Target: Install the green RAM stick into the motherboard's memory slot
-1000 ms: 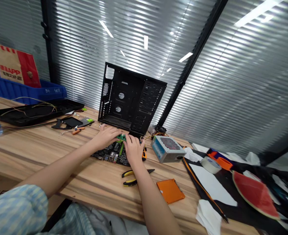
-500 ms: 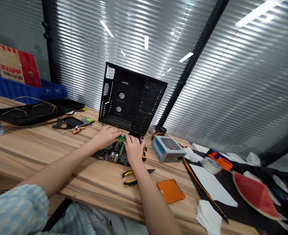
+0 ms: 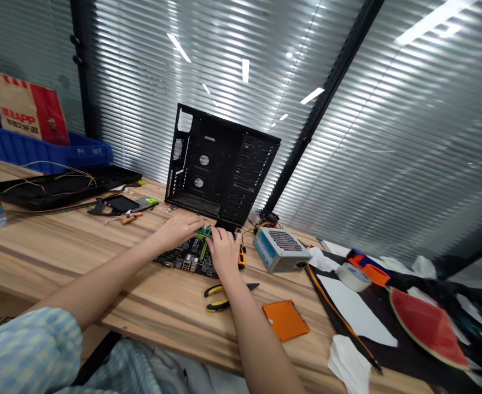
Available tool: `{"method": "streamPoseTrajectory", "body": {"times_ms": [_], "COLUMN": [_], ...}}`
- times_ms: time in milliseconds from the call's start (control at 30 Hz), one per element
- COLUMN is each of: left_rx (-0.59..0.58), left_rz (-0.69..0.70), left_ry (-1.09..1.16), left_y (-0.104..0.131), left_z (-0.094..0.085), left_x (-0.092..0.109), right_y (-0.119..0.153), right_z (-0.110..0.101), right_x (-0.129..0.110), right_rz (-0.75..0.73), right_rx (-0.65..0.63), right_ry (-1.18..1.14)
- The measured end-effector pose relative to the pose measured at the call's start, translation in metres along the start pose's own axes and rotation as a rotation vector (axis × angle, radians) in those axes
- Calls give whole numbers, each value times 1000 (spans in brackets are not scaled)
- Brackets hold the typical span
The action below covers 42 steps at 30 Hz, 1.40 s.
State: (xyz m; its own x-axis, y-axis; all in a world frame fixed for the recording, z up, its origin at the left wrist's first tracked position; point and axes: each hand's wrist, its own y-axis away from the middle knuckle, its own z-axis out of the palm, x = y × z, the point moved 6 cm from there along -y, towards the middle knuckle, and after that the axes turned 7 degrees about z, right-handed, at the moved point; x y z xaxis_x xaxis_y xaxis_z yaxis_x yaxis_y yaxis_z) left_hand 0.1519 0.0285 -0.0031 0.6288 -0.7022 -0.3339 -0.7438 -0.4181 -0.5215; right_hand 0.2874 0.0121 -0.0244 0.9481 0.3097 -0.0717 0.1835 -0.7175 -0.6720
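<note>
Left hand (image 3: 180, 227) and right hand (image 3: 225, 249), fingers curled, pinch opposite ends of green circuit board (image 3: 204, 232) above motherboard (image 3: 191, 256).

The wood-grain table (image 3: 158, 312) bears a motherboard (image 3: 189, 261), black computer case (image 3: 218, 148), grey power supply (image 3: 282, 249), pliers (image 3: 219, 306) and flat orange box (image 3: 285, 320)

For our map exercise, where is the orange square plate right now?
In the head view, the orange plate lies flat on the table, right of the pliers, beside the right forearm.
</note>
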Motion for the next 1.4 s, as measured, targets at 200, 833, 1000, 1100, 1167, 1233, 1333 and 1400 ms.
{"method": "streamPoseTrajectory", "body": {"times_ms": [200,833,1000,1100,1167,1233,1333,1400], "left_rx": [27,-94,-126,-131,-145,-157,-167,-178], "left_rz": [-8,-38,-37,-33,-31,-34,-38,-35], "left_ry": [-27,36,72,114,124,123,113,102], "left_y": [-1,0,0,0,0,0,0,-1], "left_z": [-6,9,11,12,13,14,15,14], "left_x": [4,8,9,9,10,11,11,11], "right_y": [0,3,3,3,4,4,4,4], "right_z": [0,0,1,2,4,6,9,10], "right_x": [0,-4,-4,-4,-5,-5,-4,-4], "right_rz": [-8,-27,-28,-40,-46,-49,-49,-48], "right_rx": [-10,-98,-123,-149,-170,-187,-204,-214], "right_ry": [27,34,51,65,70,76,88,91]}}
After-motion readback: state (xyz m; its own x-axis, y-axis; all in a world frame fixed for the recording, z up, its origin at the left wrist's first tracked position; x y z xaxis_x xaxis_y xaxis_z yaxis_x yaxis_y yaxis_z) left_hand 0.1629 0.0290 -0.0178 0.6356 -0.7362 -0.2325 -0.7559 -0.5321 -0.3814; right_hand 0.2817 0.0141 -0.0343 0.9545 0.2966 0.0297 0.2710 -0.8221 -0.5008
